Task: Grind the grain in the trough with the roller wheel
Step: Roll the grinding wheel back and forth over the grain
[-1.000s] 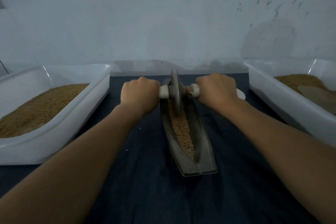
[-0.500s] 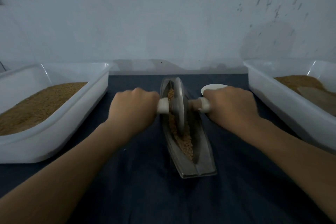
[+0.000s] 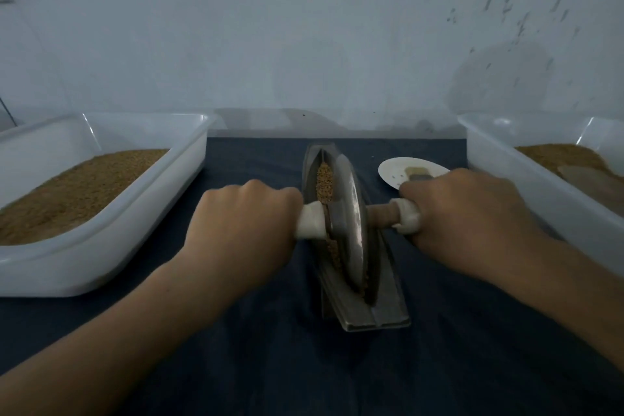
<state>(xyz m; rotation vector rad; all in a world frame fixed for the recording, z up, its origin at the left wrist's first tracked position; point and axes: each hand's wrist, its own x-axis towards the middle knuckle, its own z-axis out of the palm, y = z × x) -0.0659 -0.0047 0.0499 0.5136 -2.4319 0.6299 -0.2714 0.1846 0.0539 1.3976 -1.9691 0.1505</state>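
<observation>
on dark cloth [image 3: 236,365], roller wheel [image 3: 349,230] sits between fingers [image 3: 266,194].

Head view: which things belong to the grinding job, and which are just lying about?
In use: roller wheel, its handles gripped by left hand and right hand; trough; grain in it.
Lying about: left tub and right tub, both holding brown grain; small white dish behind the right hand.

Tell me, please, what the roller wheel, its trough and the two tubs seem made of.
Grey disc-shaped roller wheel: probably metal, dull sheen on its face. Long grey boat-shaped trough: likely metal, matte. White rectangular left tub and right tub: seemingly plastic, smooth, glossy rim highlights.
</observation>
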